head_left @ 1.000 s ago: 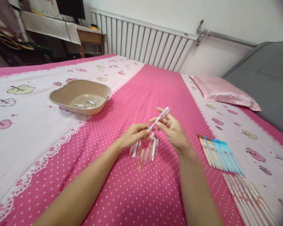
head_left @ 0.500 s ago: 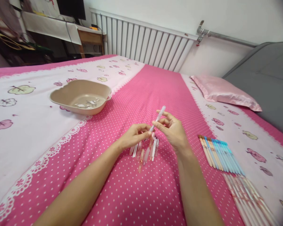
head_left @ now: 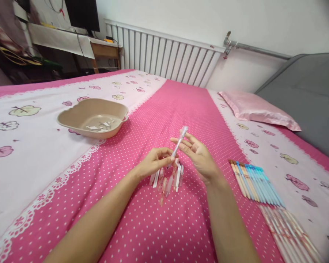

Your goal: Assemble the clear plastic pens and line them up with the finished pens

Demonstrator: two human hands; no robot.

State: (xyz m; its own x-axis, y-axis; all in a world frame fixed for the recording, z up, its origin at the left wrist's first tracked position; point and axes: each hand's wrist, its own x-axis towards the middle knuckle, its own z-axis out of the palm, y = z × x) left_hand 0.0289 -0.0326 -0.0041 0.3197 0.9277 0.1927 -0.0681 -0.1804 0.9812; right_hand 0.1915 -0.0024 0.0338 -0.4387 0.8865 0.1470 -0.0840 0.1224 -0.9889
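A slim pale, clear-bodied pen (head_left: 179, 142) is held tilted between both hands, its top leaning up and to the right. My left hand (head_left: 155, 160) pinches its lower end between thumb and fingers. Around the upper shaft, my right hand (head_left: 199, 155) has its thumb in front and a finger behind. Directly beneath the hands lies a loose group of pink, white and clear pens (head_left: 168, 186) on the polka-dot bedspread (head_left: 142, 226); the left hand partly hides them.
At left stands a beige plastic basin (head_left: 90, 109) with small white pieces inside. To the right lie a row of blue and peach pens (head_left: 256, 180) and, nearer, a row of pale pink pens (head_left: 290, 232). A pink pillow (head_left: 257, 106) rests by the grey headboard (head_left: 304, 84).
The pen has shifted slightly left and turned, showing a clearer top. My right fingers have loosened and spread along it. My left hand keeps its pinch. The camera view has tilted slightly.
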